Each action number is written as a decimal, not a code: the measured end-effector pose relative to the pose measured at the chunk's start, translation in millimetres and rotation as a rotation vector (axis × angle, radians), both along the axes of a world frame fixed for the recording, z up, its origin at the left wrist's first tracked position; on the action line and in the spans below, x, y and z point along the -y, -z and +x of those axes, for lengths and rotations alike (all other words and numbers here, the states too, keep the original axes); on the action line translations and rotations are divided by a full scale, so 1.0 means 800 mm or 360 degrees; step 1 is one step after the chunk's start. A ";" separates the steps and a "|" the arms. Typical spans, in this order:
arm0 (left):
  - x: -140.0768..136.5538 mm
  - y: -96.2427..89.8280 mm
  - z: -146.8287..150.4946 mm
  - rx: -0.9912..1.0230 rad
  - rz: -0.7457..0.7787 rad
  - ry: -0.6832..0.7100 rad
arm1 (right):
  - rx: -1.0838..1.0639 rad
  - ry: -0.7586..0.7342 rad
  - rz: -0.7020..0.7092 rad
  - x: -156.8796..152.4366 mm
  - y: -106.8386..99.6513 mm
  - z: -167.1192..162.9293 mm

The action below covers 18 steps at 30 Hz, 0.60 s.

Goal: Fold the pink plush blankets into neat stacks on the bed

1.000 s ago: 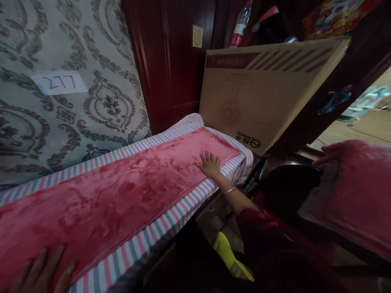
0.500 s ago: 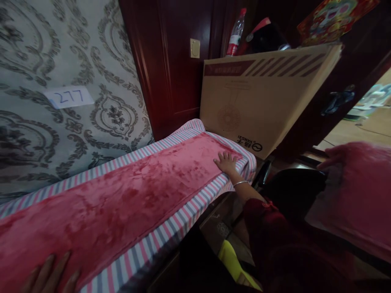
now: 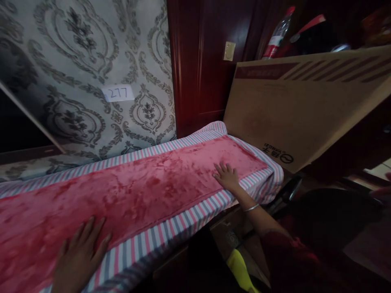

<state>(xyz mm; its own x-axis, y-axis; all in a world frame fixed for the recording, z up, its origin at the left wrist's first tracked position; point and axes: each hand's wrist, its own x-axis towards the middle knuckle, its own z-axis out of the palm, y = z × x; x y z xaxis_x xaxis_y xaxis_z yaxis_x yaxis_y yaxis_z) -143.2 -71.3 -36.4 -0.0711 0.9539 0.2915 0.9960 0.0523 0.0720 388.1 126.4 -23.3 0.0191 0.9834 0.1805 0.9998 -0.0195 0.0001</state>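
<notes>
A long piece of pink plush fabric (image 3: pixel 171 175) lies flat over a striped cloth (image 3: pixel 171 224), whose pink, grey and white edges show on both sides. My left hand (image 3: pixel 81 256) rests palm down on the plush at the lower left, fingers spread. Farther along, toward the right end, my right hand (image 3: pixel 226 177) is also flat on the plush with its fingers apart. A silver bangle (image 3: pixel 251 207) circles the right wrist. Neither hand grips anything. The surface under the cloths is hidden.
A large cardboard box (image 3: pixel 275 110) stands just beyond the right end, with a red-capped bottle (image 3: pixel 276 38) on top. Patterned wallpaper (image 3: pixel 146 110) with a "277" paper (image 3: pixel 118 93) runs along the far side. Something yellow (image 3: pixel 240 270) is low beneath the cloth's near edge.
The view has turned left, so wall and box sit farther right. My left hand has come more fully into view. My right hand has slid left along the plush, away from its right end.
</notes>
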 end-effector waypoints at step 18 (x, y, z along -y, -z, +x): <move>0.018 -0.040 0.047 -0.0046 -0.0234 -0.0254 | -0.0073 -0.0093 0.0115 0.016 0.034 0.011</move>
